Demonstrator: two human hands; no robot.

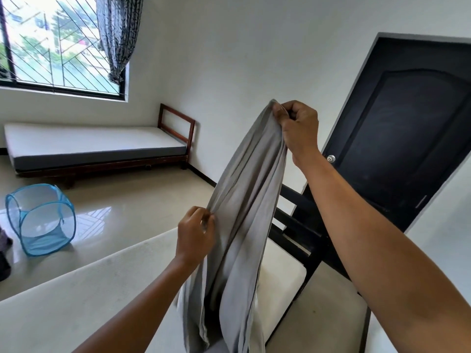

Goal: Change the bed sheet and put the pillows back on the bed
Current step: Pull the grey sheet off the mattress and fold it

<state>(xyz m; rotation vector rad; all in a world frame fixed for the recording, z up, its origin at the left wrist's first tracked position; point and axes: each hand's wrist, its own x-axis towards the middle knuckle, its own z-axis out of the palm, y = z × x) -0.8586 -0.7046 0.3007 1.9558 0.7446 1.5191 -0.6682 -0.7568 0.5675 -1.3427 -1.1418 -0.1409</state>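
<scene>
The grey bed sheet (244, 212) is hanging in long, bunched folds, right hand (298, 131) gripping its top, left hand (195, 233) pinching its edge.

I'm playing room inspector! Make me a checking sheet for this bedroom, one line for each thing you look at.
Surface: bare mattress in front, no sheet spread on it; black bed frame at its end.
Job's things: grey sheet held up, hanging bunched over the mattress; no pillows seen.
Clutter: blue mesh hamper on the floor, looks empty; dark cloth at the left edge.
Hands: left hand pinches the sheet's edge low down; right hand grips its top.
Cables: nothing seen.
Surroundings: second bed, also bare, under the window; curtain; black door, shut.
</scene>
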